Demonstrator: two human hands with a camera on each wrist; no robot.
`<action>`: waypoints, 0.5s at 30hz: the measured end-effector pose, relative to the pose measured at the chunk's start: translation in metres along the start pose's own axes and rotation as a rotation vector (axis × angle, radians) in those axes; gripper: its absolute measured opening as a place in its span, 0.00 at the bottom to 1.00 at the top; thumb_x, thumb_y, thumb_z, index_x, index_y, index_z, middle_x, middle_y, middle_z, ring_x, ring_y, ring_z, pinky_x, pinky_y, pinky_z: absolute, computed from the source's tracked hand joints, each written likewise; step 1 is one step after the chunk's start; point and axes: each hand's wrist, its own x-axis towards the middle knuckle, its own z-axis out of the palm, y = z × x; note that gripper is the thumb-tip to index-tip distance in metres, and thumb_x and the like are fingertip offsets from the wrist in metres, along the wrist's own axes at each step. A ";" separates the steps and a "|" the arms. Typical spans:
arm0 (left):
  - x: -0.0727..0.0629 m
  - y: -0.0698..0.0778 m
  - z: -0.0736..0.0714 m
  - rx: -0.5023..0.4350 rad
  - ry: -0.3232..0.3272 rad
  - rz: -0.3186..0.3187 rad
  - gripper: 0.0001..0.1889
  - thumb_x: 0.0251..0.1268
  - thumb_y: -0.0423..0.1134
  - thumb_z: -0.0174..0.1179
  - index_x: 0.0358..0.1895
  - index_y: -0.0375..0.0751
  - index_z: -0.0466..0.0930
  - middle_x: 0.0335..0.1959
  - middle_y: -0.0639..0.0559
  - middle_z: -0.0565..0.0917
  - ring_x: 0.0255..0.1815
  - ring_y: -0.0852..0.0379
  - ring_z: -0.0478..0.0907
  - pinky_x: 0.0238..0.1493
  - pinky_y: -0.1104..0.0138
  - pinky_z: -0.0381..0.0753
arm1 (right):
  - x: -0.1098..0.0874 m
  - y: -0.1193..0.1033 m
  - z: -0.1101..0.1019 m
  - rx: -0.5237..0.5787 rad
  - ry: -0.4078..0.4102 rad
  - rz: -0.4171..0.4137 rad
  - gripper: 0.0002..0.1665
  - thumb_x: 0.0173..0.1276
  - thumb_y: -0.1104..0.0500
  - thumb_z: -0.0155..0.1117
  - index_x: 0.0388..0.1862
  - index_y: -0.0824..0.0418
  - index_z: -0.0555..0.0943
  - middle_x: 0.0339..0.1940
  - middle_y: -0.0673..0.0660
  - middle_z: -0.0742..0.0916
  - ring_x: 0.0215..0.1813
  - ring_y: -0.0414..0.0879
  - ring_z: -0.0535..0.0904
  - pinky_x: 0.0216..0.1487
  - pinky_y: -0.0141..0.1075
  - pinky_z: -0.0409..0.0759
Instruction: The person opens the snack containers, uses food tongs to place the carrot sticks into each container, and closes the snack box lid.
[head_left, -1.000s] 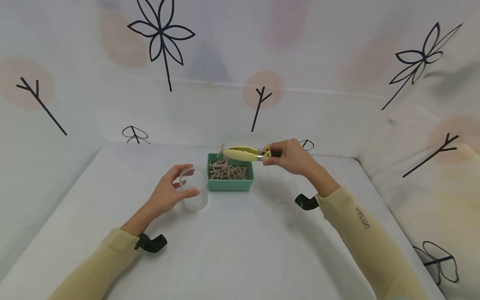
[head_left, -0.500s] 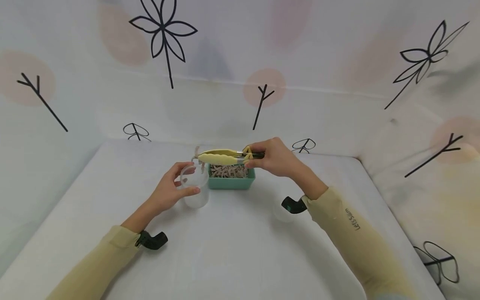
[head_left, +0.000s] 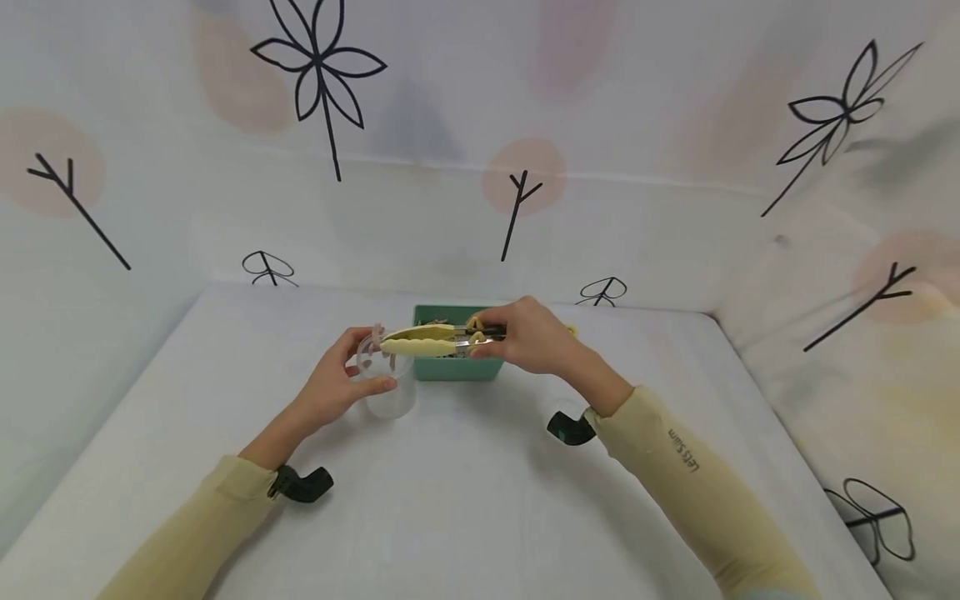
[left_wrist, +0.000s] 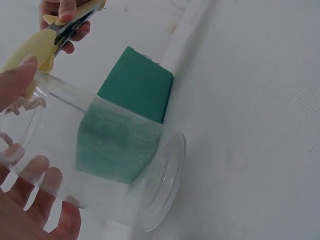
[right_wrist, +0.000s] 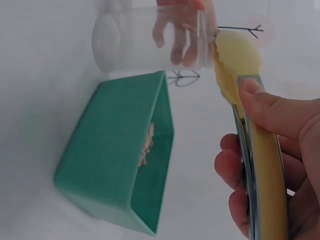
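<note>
My left hand [head_left: 330,383] grips a clear plastic jar [head_left: 392,402] around its upper part, thumb in front and fingers behind. The right hand [head_left: 531,335] holds yellow-tipped kitchen tongs [head_left: 422,344] level, pinching their metal arms nearly together. Their tips lie right over the jar's mouth, with a few thin brownish strips [left_wrist: 32,103] at the tips and rim. In the right wrist view, the yellow tongs head [right_wrist: 241,52] is at the rim. Just behind stands a green rectangular box [head_left: 457,369] of similar strips [right_wrist: 146,145], partly hidden by the tongs.
A white cloth table [head_left: 442,508] meets a patterned fabric backdrop [head_left: 420,217] behind the box. Black curved mounts [head_left: 303,485] sit on both wrists. A clear round lid lies mostly hidden under the right wrist.
My right hand has carried the tongs and strips left from above the green box, then lowered them to the jar's mouth. The left hand and jar have stayed put.
</note>
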 end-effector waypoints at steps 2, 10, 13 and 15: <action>0.000 0.000 0.000 -0.001 -0.002 0.002 0.43 0.57 0.43 0.74 0.73 0.40 0.59 0.69 0.43 0.68 0.69 0.43 0.64 0.65 0.43 0.68 | -0.001 -0.001 0.001 -0.012 0.006 -0.003 0.15 0.61 0.52 0.76 0.43 0.56 0.85 0.30 0.44 0.85 0.26 0.40 0.74 0.27 0.34 0.72; -0.003 0.000 0.001 -0.004 -0.002 0.006 0.43 0.58 0.43 0.74 0.73 0.39 0.59 0.68 0.42 0.68 0.67 0.43 0.65 0.65 0.43 0.69 | -0.003 -0.004 0.002 -0.033 -0.002 0.003 0.17 0.61 0.51 0.76 0.46 0.56 0.85 0.30 0.43 0.85 0.27 0.39 0.74 0.28 0.33 0.71; -0.002 0.000 0.001 -0.010 -0.002 0.014 0.42 0.58 0.42 0.74 0.72 0.40 0.60 0.67 0.44 0.69 0.67 0.44 0.65 0.65 0.43 0.69 | -0.004 -0.005 0.000 -0.038 -0.011 -0.002 0.18 0.61 0.50 0.77 0.46 0.56 0.84 0.30 0.44 0.84 0.27 0.39 0.73 0.28 0.33 0.70; -0.001 0.000 0.002 -0.015 -0.001 0.023 0.42 0.57 0.42 0.74 0.72 0.41 0.61 0.67 0.44 0.70 0.68 0.44 0.65 0.64 0.42 0.68 | -0.004 -0.004 -0.001 -0.045 -0.007 -0.003 0.19 0.60 0.50 0.77 0.46 0.56 0.84 0.29 0.44 0.84 0.27 0.40 0.73 0.28 0.33 0.70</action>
